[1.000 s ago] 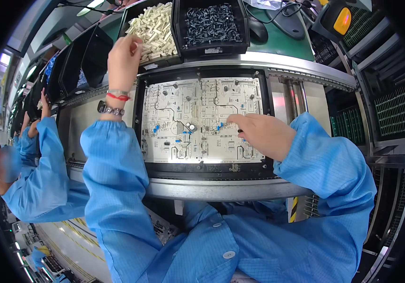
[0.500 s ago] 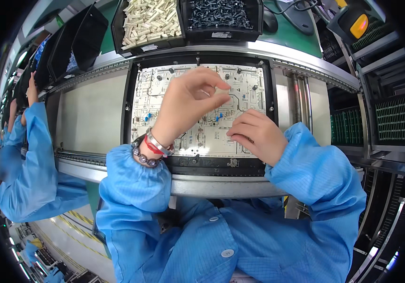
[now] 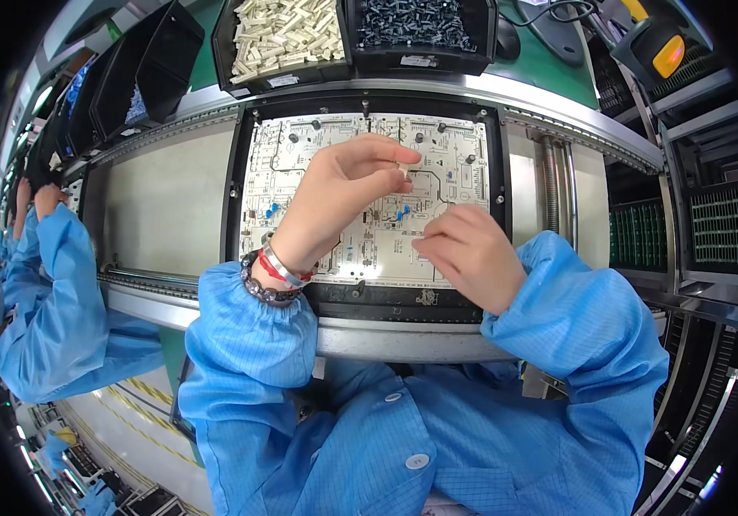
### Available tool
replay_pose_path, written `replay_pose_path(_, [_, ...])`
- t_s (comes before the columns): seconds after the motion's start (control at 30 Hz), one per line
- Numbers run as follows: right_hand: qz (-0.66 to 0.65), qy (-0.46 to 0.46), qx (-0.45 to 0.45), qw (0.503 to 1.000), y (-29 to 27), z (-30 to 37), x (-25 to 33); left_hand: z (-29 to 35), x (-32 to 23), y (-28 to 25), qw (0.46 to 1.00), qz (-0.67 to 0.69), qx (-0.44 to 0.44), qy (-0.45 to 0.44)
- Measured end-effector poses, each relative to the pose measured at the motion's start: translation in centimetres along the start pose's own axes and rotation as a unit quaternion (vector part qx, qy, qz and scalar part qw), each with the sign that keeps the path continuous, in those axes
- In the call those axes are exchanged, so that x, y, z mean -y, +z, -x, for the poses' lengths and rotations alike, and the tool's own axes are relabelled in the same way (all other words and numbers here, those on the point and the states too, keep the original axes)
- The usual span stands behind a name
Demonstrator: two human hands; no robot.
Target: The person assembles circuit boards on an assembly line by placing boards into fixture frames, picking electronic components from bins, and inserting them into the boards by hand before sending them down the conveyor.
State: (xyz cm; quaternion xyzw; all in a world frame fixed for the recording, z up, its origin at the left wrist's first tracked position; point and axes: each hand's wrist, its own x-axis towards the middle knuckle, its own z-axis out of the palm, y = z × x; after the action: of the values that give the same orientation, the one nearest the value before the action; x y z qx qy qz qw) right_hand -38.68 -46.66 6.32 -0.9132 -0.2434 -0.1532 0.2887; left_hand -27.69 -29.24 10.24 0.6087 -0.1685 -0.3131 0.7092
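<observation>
A white printed circuit board (image 3: 257, 185) lies in a black frame (image 3: 236, 163), with small blue and black parts standing on it. Over its middle, my left hand (image 3: 339, 193) is closed in a pinch, and a small whitish part (image 3: 404, 171) shows between thumb and fingertips. To its right, my right hand (image 3: 472, 258) hangs low over the board's right side, thumb and fingers drawn together. Anything inside that right pinch is too small or hidden to make out.
Beyond the frame stand a black bin of cream-coloured parts (image 3: 287, 39) and a black bin of dark parts (image 3: 416, 26). A scanner with an orange window (image 3: 668, 56) sits far right. Metal rails (image 3: 403, 335) run along the line. On the left, a co-worker's blue sleeve (image 3: 72, 267) reaches in.
My left hand stays over the board, its fingertips slightly shifted, the whitish part now easier to see. My right hand has barely moved. The co-worker's raised hand has come down.
</observation>
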Motion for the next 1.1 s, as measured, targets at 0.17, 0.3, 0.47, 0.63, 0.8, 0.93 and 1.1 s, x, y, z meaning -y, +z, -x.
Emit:
replay_pose_path(0.17, [0.045,-0.017,0.002,0.999,-1.7,0.1,0.1,-0.3,0.1,0.1,0.997,-0.067,0.009,0.035])
replay_pose_path(0.3, [0.018,0.054,-0.064,0.996,-6.4,0.4,-2.2,-0.4,0.2,2.1,0.994,-0.107,0.01,0.014])
replay_pose_path(0.47, [-0.01,0.154,-0.144,0.978,-8.8,3.6,-7.6,-3.4,2.4,5.1,0.966,-0.23,0.066,0.101])
replay_pose_path(0.63, [-0.011,0.156,-0.153,0.976,-9.5,5.5,-9.9,-4.9,4.1,6.3,0.915,-0.379,0.023,0.138])
replay_pose_path(0.8, [0.005,0.142,-0.148,0.979,-10.3,6.2,-10.0,-5.0,3.5,6.7,0.886,-0.438,0.027,0.152])
replay_pose_path(0.93, [0.009,0.113,-0.167,0.979,-10.3,6.4,-9.7,-4.7,2.6,6.9,0.853,-0.494,0.033,0.164])
replay_pose_path(1.1, [0.008,0.107,-0.176,0.979,-10.0,6.7,-9.6,-5.0,1.5,7.5,0.806,-0.565,0.068,0.165])
